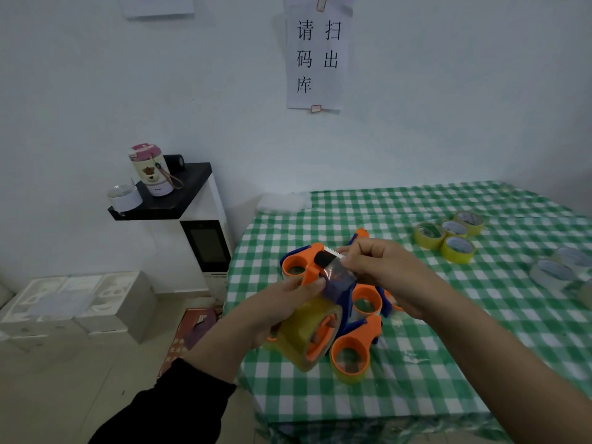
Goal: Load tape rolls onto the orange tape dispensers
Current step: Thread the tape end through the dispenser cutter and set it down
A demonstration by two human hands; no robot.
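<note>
Orange tape dispenser (pixel 320 338), yellow tape roll (pixel 298 331) already on it, is held over the counter's (pixel 464 347) left edge in the left hand's (pixel 282 306) grip; the loose tape end (pixel 341 274) is pinched in the right hand's (pixel 381 270) grip, up by the blade; more dispensers (pixel 350 350) are piled underneath; spare yellow rolls (pixel 456 248) are parked well off right.

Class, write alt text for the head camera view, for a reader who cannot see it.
The left hand grips an orange tape dispenser holding a yellow tape roll; the right hand pinches the tape end at its blade. Other dispensers and spare rolls lie on the green checked table.
</note>
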